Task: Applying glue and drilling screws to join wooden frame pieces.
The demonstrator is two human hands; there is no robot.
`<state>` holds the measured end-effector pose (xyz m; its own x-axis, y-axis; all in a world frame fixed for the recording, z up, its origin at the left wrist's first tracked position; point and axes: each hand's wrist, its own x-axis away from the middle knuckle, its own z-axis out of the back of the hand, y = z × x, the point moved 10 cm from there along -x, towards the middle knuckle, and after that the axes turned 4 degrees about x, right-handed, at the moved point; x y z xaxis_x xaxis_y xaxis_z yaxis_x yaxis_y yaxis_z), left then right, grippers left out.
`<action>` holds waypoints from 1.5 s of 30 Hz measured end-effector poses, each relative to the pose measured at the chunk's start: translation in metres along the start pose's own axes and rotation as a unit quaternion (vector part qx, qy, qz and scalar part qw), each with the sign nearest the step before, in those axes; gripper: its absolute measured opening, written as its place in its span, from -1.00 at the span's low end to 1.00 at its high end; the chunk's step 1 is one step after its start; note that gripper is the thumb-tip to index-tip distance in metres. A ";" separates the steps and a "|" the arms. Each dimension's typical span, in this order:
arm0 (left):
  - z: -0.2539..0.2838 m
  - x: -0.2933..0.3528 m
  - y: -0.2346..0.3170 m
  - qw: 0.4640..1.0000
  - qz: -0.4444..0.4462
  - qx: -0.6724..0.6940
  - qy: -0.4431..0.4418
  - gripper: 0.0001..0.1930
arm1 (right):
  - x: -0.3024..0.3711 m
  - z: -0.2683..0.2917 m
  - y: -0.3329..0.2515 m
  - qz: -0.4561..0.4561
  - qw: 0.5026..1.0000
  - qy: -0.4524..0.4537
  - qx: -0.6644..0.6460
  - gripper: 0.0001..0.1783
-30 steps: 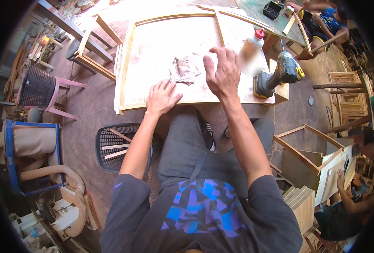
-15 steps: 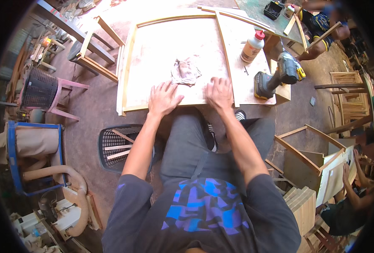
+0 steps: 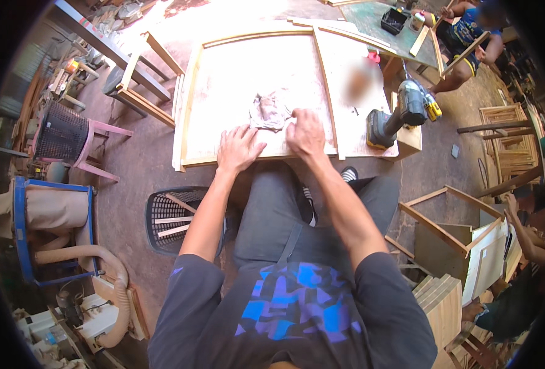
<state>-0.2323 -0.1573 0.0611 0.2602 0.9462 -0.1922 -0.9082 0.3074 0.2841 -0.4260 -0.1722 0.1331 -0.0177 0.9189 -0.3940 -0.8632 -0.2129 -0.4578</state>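
On a pale board inside a thin wooden frame (image 3: 192, 92), my left hand (image 3: 240, 147) lies open near the front rail, fingers spread and pointing away from me. My right hand (image 3: 306, 133) hovers or rests over the board a little farther right. Its fingers are loosely bent and apart, with the fingertips close to the right side of a crumpled whitish cloth (image 3: 270, 111). Whether they touch the cloth is hard to tell. The cloth sits just beyond both hands. Nothing shows in either hand.
Right of the frame stand a blurred bottle (image 3: 362, 83) and a cordless drill (image 3: 401, 114). A black basket (image 3: 183, 246) with wood strips sits on the floor by my left leg. Wooden frames (image 3: 451, 215) lie to the right. Other people work at the right edge and far right.
My right hand has moved left toward the cloth, away from the frame's right rail. My left hand has barely moved.
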 end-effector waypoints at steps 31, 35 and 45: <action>0.056 0.063 0.026 0.963 -0.010 0.194 0.188 -0.70 | 0.047 -0.019 0.016 0.112 0.992 -0.066 0.002 -0.62; 0.060 0.112 0.014 0.924 0.059 0.285 0.249 -0.77 | -0.002 -0.056 0.005 0.062 0.995 -0.072 -0.024 -0.58; 0.120 0.163 -0.208 0.781 0.246 0.270 0.507 -0.72 | -0.049 -0.140 -0.102 0.060 0.984 -0.163 -0.035 -0.74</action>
<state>0.0380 -0.0548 0.0833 -0.7186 0.4808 -0.5025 -0.4751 0.1883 0.8596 -0.2666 -0.2417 0.0872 -0.2878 0.9413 -0.1762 -0.8084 -0.3374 -0.4824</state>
